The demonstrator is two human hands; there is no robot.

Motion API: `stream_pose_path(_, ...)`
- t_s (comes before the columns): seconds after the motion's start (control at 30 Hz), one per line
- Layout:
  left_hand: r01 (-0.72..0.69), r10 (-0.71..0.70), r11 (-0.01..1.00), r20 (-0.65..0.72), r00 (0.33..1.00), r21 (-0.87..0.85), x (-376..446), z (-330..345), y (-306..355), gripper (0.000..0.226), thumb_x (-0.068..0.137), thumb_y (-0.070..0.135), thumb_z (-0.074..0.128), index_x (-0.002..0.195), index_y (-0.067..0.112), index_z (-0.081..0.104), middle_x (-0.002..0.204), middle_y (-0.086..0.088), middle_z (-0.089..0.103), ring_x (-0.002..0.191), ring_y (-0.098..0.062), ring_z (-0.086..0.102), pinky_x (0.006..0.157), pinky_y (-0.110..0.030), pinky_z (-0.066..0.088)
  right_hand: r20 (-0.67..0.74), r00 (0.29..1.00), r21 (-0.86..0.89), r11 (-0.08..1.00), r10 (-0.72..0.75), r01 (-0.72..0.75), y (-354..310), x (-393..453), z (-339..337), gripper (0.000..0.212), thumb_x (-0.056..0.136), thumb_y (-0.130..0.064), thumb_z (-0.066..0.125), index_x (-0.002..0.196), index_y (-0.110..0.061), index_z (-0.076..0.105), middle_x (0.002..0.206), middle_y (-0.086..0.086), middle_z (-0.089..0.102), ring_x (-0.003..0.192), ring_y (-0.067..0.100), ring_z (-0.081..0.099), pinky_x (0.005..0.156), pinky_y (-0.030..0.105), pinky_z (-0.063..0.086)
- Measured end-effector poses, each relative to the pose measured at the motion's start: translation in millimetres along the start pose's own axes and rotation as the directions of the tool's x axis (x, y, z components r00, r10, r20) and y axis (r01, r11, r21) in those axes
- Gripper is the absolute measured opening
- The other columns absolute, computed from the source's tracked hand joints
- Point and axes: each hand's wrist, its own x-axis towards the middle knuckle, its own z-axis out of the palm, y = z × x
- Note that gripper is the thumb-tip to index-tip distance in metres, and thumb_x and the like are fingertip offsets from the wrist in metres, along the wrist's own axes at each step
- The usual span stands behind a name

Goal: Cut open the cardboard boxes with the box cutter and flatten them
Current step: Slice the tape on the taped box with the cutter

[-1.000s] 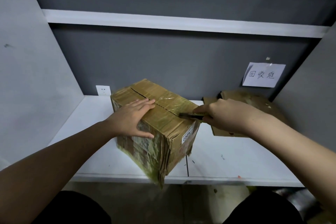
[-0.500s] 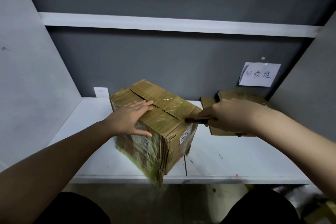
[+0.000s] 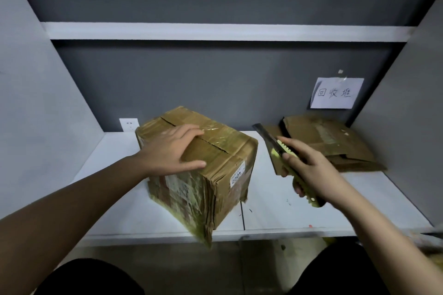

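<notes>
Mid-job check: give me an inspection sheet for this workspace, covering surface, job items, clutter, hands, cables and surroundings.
Surface: white shelf, with small dark marks and a seam near the front edge.
Job's things: taped cardboard box stands on the shelf, its near corner overhanging the front edge; the top seam tape looks slit. Box cutter has its blade extended, clear of the box.
Clutter: flattened cardboard piled at the back right.
Grippers: left hand rests flat on the box top; right hand grips the cutter.
Cables: nothing seen.
Surroundings: grey back wall, wall socket behind the box, handwritten paper sign above the pile, upper shelf.
</notes>
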Motion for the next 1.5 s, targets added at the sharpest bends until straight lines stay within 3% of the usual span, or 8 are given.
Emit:
stream_pose_path(0.1,-0.301,0.289,0.948,0.124,0.949,0.100,16,-6,28,0.112,0.061,0.093,0.037,0.150,0.031,0.010,0.160,0.003,0.003,0.146,-0.013,0.004,0.119,-0.036,0.007,-0.014,0.995,0.213,0.973,0.095,-0.090,17,-6,13,0.034,0.099,-0.017,0.047,0.129,-0.032,0.052,0.073,0.012,0.060,0.039,0.023,0.046,0.039,0.025,0.039)
stream_pose_path(0.17,-0.431,0.380,0.879,0.246,0.892,0.203,28,-7,32,0.122,0.059,0.090,0.048,0.151,0.030,-0.005,0.160,0.000,-0.011,0.146,-0.016,-0.010,0.119,-0.036,-0.002,0.015,0.991,0.292,0.947,0.136,-0.135,27,-11,18,0.032,0.100,-0.016,0.047,0.127,-0.033,0.052,0.072,0.011,0.061,0.038,0.023,0.046,0.039,0.025,0.039)
stream_pose_path(0.27,-0.382,0.282,0.881,0.341,0.897,0.278,45,-9,26,0.136,0.055,0.085,0.060,0.150,0.024,-0.015,0.158,-0.004,-0.019,0.146,-0.019,-0.014,0.120,-0.039,0.000,0.050,0.976,0.384,0.898,0.210,-0.213,39,-17,25,0.030,0.100,-0.018,0.045,0.124,-0.035,0.051,0.070,0.011,0.062,0.039,0.024,0.048,0.038,0.026,0.041)
stream_pose_path(0.37,-0.332,0.213,0.911,0.408,0.888,0.246,52,-1,27,0.135,0.058,0.081,0.063,0.149,0.024,-0.018,0.158,-0.003,-0.020,0.146,-0.020,-0.014,0.120,-0.039,0.001,0.081,0.958,0.442,0.851,0.276,-0.282,48,-24,35,0.029,0.101,-0.020,0.043,0.123,-0.037,0.049,0.071,0.011,0.063,0.044,0.026,0.054,0.041,0.027,0.044)
stream_pose_path(0.63,-0.261,0.203,0.955,0.330,0.922,0.143,41,12,28,0.127,0.060,0.080,0.061,0.150,0.031,-0.013,0.158,0.007,-0.020,0.145,-0.011,-0.016,0.119,-0.034,-0.003,0.104,0.963,0.550,0.792,0.248,-0.264,55,-32,56,0.031,0.101,-0.020,0.043,0.125,-0.034,0.054,0.073,0.014,0.060,0.042,0.024,0.048,0.043,0.027,0.043)
stream_pose_path(1.17,-0.221,0.183,0.971,0.309,0.933,0.093,43,7,32,0.123,0.063,0.071,0.069,0.152,0.027,-0.003,0.160,0.005,-0.009,0.146,-0.010,-0.009,0.118,-0.027,-0.001,0.166,0.965,0.497,0.827,0.205,-0.262,45,-30,43,0.033,0.101,-0.018,0.043,0.125,-0.034,0.057,0.066,0.011,0.054,0.039,0.021,0.041,0.039,0.023,0.038)
stream_pose_path(1.43,-0.210,0.167,0.972,0.324,0.931,0.102,42,7,34,0.123,0.062,0.072,0.069,0.151,0.029,-0.004,0.160,0.006,-0.010,0.146,-0.012,-0.009,0.120,-0.033,0.004,0.228,0.941,0.566,0.752,0.251,-0.338,44,-39,48,0.030,0.101,-0.021,0.043,0.125,-0.030,0.059,0.070,0.013,0.053,0.040,0.018,0.040,0.040,0.024,0.038)
stream_pose_path(1.5,-0.207,0.163,0.973,0.329,0.930,0.104,41,7,35,0.123,0.062,0.072,0.069,0.151,0.028,-0.004,0.159,0.006,-0.010,0.146,-0.012,-0.008,0.120,-0.033,0.003,0.159,0.954,0.506,0.809,0.255,-0.300,43,-40,54,0.030,0.101,-0.021,0.043,0.127,-0.030,0.056,0.069,0.012,0.054,0.039,0.018,0.042,0.039,0.024,0.039)
